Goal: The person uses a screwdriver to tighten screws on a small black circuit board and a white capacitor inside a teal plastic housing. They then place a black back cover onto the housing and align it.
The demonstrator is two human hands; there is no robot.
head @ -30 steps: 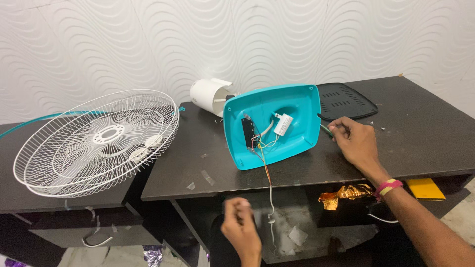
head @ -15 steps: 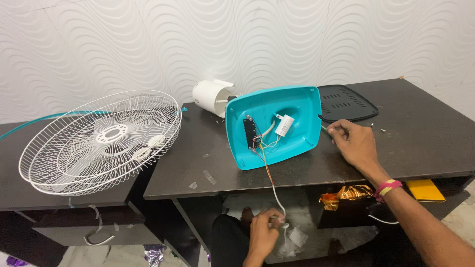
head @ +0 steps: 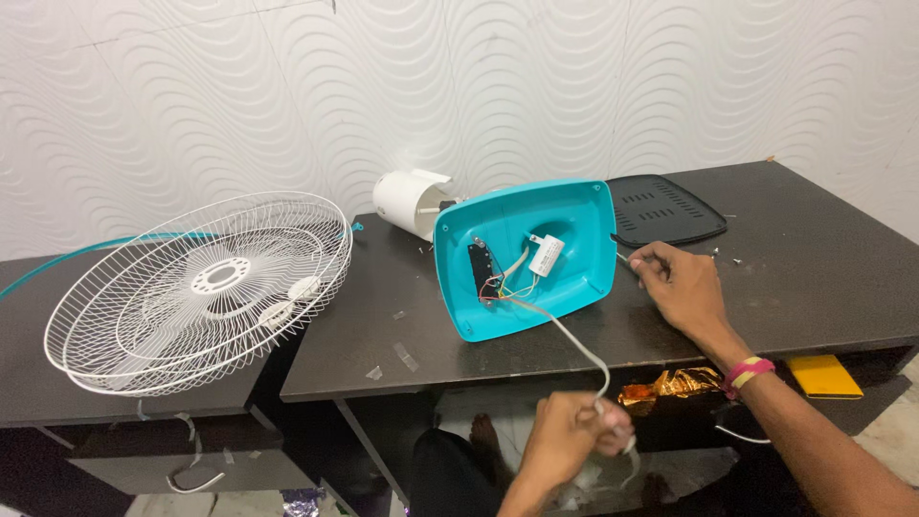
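Observation:
A turquoise fan base shell [head: 565, 215] stands tilted on the dark table [head: 814, 287], its open inside facing me with wires, a black switch block and a white capacitor [head: 547, 256]. A white cord [head: 574, 337] runs from it down over the table's front edge. My left hand [head: 572, 438], below that edge, is closed around the cord. My right hand [head: 678, 283] rests on the table just right of the shell, its fingertips pinching a thin metal tool.
A white wire fan guard [head: 206, 287] lies on the lower dark table at the left. A white motor housing [head: 410, 201] sits behind the shell. A black vented cover [head: 662, 211] lies at the back right. Gold foil [head: 670, 387] and a yellow object [head: 824, 374] are under the table.
My left hand has taken hold of the white cord under the table edge. My right hand has barely shifted beside the shell.

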